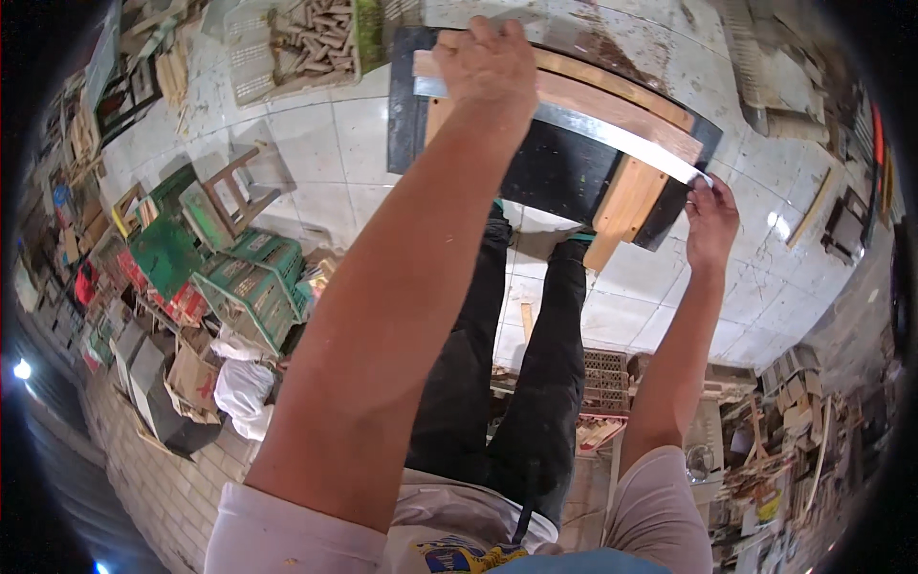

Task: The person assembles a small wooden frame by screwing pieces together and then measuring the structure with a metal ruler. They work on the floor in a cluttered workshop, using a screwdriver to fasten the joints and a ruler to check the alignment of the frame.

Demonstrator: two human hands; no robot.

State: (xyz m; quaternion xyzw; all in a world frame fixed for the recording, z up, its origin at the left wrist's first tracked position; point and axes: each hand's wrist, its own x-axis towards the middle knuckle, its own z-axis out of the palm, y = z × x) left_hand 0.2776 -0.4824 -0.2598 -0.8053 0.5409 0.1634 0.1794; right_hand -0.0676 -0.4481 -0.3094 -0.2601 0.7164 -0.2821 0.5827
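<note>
A long reddish-brown wooden board (pixel 612 117) lies across a black panel (pixel 564 165) in front of me. Along its near edge runs a shiny silvery-white strip (pixel 612 134); whether it is tape or metal I cannot tell. My left hand (pixel 490 72) is over the board's left part, its fingers curled over the far side. At the strip's right end, my right hand (pixel 712 215) pinches the tip between thumb and fingers. A lighter wooden piece (pixel 631 196) lies on the panel's right side, reaching toward my legs.
A white crate of short wooden pieces (pixel 311 43) stands at the far left. Green crates (pixel 253 282) and a white bag (pixel 244 394) are at left. Another pale crate (pixel 773 72) is at far right, above scrap wood (pixel 794 421). My legs are close below the panel.
</note>
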